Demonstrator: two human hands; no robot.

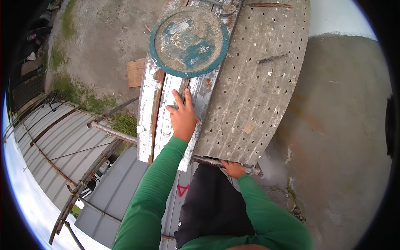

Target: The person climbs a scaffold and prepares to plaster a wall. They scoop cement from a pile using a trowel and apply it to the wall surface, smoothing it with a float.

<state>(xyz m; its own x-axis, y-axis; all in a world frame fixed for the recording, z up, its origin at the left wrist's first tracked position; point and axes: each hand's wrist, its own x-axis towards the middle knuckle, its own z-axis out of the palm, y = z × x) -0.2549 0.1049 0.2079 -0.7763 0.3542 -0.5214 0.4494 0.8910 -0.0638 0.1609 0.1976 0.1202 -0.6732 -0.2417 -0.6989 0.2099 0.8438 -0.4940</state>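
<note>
My left hand (183, 118) lies on the white-smeared scaffold plank (168, 110), fingers spread, holding nothing. Just beyond its fingertips sits a round green tub (188, 74) caked with grey mortar, with more mortar and pale crumbs inside. Lower down, my right hand (234, 168) is closed around a rusty scaffold pipe (208, 161) at the near end of the platform. Part of its grip is hidden under the platform's edge. Both forearms are in green sleeves.
A perforated metal deck (250, 91) spattered with mortar lies right of the plank, bearing a dark thin strip (273, 58). A grey plastered wall (333, 116) rises at right. Scaffold pipes (112, 132) and corrugated sheets (71, 141) stand at left, above the dirt ground (100, 37).
</note>
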